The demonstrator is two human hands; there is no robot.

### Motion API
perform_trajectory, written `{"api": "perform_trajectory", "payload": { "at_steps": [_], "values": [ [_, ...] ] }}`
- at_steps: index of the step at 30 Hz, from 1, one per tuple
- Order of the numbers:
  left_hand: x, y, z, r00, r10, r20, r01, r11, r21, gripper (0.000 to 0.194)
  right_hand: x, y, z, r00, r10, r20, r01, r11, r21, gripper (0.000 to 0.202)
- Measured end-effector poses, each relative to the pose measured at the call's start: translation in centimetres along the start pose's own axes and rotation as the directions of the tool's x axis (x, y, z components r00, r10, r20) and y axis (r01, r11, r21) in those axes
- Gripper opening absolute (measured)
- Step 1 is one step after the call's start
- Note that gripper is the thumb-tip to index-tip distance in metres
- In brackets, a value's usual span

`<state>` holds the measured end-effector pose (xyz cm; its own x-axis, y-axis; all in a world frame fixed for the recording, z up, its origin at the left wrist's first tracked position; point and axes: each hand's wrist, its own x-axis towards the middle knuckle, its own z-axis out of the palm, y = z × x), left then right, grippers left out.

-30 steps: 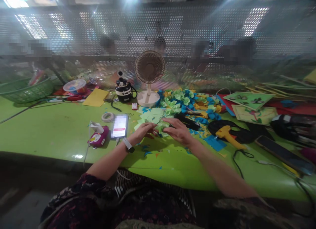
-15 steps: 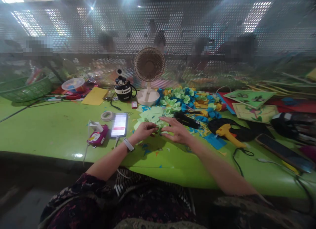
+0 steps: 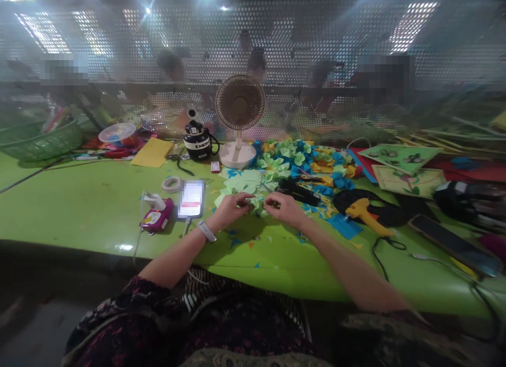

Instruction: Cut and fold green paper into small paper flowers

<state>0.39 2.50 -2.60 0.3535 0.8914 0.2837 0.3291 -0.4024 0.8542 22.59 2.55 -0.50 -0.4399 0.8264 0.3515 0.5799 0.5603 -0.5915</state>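
Note:
My left hand [image 3: 231,210], with a white watch band on its wrist, is closed in a pinch at a small light green paper piece [image 3: 256,204]. Facing it, the curled fingers of my right hand [image 3: 288,209] pinch at the other side of this paper. Fingertips partly cover the piece, so its exact shape is unclear. Just beyond my hands lies a pile of light green paper cutouts [image 3: 243,181]. A black stapler [image 3: 298,192] rests right behind my right hand.
Folded paper flowers [image 3: 294,155] in green, blue and yellow heap up behind the stapler. A fan [image 3: 239,102] and a black jug [image 3: 196,143] stand at the back. Left lie a lit phone [image 3: 191,199] and tape roll [image 3: 171,184]; right, a yellow glue gun [image 3: 367,216].
My right hand's fingers, spread out before, have curled into a pinch close to the paper. My left hand stays nearly in place.

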Motion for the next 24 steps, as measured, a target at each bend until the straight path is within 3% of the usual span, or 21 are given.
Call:
{"api": "perform_trajectory", "payload": {
  "at_steps": [9,16,21,24],
  "values": [
    [0.1,0.8,-0.3,0.983,-0.186,-0.005,0.182,0.966,-0.183,0.036,0.1,-0.3,0.0,0.978,0.193,0.082,-0.204,0.965,0.166,0.019],
    [0.1,1.5,-0.4,0.981,-0.192,-0.001,0.186,0.951,-0.247,0.044,0.5,-0.6,-0.3,0.924,0.352,0.152,-0.383,0.849,0.364,0.025],
    [0.2,1.9,-0.5,0.965,-0.230,-0.124,0.187,0.938,-0.291,0.041,0.6,-0.3,-0.3,0.906,0.409,0.111,-0.416,0.810,0.414,0.022],
    [0.3,1.8,-0.5,0.953,-0.194,-0.232,0.123,0.950,-0.286,0.033,0.6,0.1,-0.2,0.894,0.440,0.082,-0.428,0.789,0.440,0.022]
  ]
}}
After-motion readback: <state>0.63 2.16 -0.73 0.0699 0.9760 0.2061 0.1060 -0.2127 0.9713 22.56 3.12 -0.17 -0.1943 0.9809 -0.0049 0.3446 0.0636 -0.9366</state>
